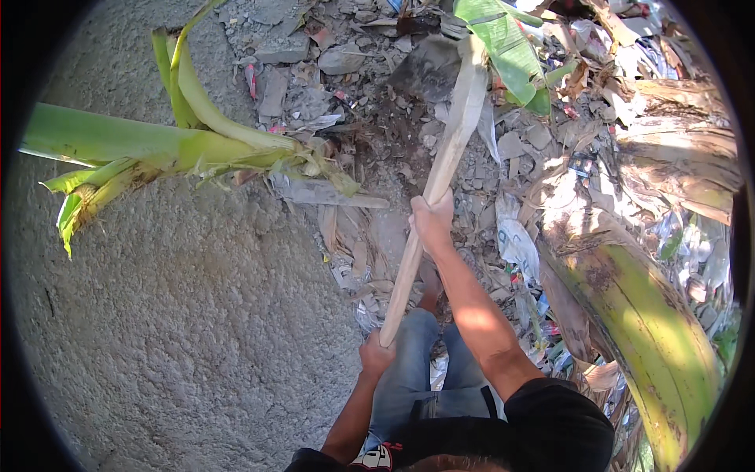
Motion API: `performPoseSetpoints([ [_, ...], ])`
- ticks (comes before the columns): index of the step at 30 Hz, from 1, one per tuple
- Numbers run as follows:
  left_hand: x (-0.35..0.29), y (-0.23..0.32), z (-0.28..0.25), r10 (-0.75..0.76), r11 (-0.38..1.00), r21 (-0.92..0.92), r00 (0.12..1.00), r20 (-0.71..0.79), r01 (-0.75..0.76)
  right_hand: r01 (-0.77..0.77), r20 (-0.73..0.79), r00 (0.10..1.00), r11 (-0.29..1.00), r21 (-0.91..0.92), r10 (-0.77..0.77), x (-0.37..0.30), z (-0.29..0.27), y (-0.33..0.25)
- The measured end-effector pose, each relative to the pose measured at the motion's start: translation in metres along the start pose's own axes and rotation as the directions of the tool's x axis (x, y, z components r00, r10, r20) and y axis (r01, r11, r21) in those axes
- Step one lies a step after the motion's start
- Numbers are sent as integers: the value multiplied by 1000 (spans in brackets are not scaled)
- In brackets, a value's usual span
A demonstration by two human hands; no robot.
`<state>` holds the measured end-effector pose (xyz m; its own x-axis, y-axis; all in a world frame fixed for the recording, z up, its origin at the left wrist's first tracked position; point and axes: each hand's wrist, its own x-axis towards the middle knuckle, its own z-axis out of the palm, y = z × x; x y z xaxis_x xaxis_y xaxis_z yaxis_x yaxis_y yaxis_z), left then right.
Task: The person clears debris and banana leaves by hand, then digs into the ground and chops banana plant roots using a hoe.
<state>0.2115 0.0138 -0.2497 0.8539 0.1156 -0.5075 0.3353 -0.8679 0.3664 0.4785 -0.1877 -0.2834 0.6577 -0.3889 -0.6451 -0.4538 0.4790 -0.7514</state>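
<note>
A hoe (458,141) in a two-handed grip over littered ground (472,179).
Left hand (377,354) is wrapped round the handle's near end, right hand (432,223) farther up; the dark blade (425,69), seemingly touching down, lies near a green leaf (507,51).

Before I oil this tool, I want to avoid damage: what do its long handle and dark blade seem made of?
Long handle: seemingly bare wood, by its pale, matte, uneven surface. Dark blade: probably metal, dull or dirty, by its flat, broad shape.
</note>
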Motion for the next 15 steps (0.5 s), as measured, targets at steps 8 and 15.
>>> performPoseSetpoints([
  [8,240,150,-48,452,811,-292,860,-238,-507,714,-169,700,688,130,-694,27,37,-236],
  [15,129,-45,-42,91,954,-281,994,-62,-104,400,-82,898,879,-260,-433,77,144,8],
])
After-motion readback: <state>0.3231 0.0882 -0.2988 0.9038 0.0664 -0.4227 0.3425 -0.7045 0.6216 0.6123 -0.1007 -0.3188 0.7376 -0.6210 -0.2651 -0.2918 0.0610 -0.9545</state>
